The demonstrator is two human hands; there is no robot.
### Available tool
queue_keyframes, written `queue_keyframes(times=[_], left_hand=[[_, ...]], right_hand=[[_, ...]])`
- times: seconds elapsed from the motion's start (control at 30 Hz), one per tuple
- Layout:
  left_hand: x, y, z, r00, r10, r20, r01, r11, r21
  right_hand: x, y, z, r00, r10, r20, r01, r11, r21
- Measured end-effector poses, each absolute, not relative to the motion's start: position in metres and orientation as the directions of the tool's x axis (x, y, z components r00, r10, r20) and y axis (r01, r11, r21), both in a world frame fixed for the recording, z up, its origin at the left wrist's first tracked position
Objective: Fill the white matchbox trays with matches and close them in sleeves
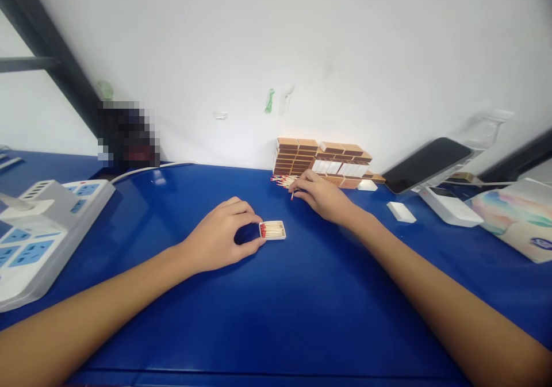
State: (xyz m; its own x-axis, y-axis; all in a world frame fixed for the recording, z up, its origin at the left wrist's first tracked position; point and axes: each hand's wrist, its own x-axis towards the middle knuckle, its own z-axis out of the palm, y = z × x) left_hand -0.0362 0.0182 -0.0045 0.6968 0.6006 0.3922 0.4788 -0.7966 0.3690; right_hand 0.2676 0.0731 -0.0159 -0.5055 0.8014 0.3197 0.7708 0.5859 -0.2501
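A small white matchbox tray point(283, 230) lies on the blue table point(276, 312), holding a row of matches with red heads toward the left. My left hand point(224, 234) grips the tray's left end between thumb and fingers. Farther back, my right hand point(321, 194) pinches a match point(292, 195) with its red head pointing down. Just beside those fingers is a loose pile of matches point(282, 180), partly hidden by the hand. Stacked brown matchboxes point(295, 156) stand against the wall behind it.
White empty trays point(401, 211) lie right of the stack. Farther right are a phone point(426, 164) on a stand, a clear bottle point(483, 129) and a tissue pack point(517, 214). A large power strip point(52, 232) sits at the left, its cable along the wall.
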Motion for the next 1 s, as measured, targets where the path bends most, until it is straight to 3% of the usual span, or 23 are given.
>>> queue_keyframes(times=[0.4, 0.6, 1.0], left_hand=[[-0.037, 0.019, -0.006, 0.694, 0.602, 0.395, 0.472, -0.794, 0.382], [-0.036, 0.019, -0.005, 0.694, 0.603, 0.392, 0.475, -0.794, 0.381], [-0.036, 0.018, -0.005, 0.694, 0.610, 0.383, 0.482, -0.788, 0.383]], right_hand=[[0.281, 0.067, -0.006, -0.429, 0.786, 0.446, 0.787, 0.567, -0.243], [0.294, 0.075, -0.014, -0.482, 0.808, 0.338, 0.777, 0.573, -0.261], [0.287, 0.081, -0.022, -0.469, 0.814, 0.344, 0.795, 0.558, -0.237]])
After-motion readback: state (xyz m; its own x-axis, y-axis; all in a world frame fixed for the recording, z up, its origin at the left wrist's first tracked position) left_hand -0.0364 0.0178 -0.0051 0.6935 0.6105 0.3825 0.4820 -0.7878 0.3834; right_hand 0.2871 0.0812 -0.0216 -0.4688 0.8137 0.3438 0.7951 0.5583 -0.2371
